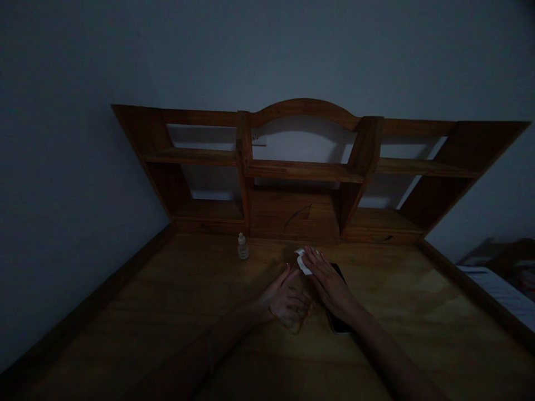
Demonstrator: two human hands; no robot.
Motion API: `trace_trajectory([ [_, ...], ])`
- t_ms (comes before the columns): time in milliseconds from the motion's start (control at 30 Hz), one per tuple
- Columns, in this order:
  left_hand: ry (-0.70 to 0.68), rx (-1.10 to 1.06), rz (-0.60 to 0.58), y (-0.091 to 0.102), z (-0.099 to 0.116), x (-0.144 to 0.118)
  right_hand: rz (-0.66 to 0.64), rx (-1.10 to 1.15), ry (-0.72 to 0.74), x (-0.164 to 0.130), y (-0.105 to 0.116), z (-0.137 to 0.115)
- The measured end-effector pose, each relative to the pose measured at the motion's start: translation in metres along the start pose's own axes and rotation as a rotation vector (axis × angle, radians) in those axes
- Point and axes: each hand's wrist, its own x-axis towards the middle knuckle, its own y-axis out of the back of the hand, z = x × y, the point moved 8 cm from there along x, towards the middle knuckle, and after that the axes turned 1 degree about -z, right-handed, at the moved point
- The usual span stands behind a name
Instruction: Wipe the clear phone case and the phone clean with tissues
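Observation:
My right hand (328, 281) presses a small white tissue (304, 264) under its fingers, which lie close together. Just left of it, my left hand (285, 299) is curled over a see-through, thin piece that looks like a clear phone case (291, 326); the hand hides much of it, and the dim light blurs its outline. The tissue is at the far end of this piece. A black phone (340, 324) lies on the desk partly beneath my right hand and wrist. Further back and to the left, a small clear bottle (243, 249) with a pale cap stands upright.
The wooden desk top (167, 312) has raised edges at left and right. A wooden shelf unit (303, 170) with several compartments stands along its back against the wall. A striped cloth surface (501, 292) shows beyond the right edge.

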Motion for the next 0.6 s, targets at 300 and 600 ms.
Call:
trace_trajectory([
  [300, -0.009, -0.041, 0.039, 0.0025, -0.001, 0.0023, -0.005, 0.031, -0.033, -0.0003, -0.0027, -0.0002],
  [600, -0.031, -0.068, 0.017, 0.0042, -0.0025, 0.0041, 0.004, 0.019, -0.01, -0.0022, -0.0015, -0.0021],
])
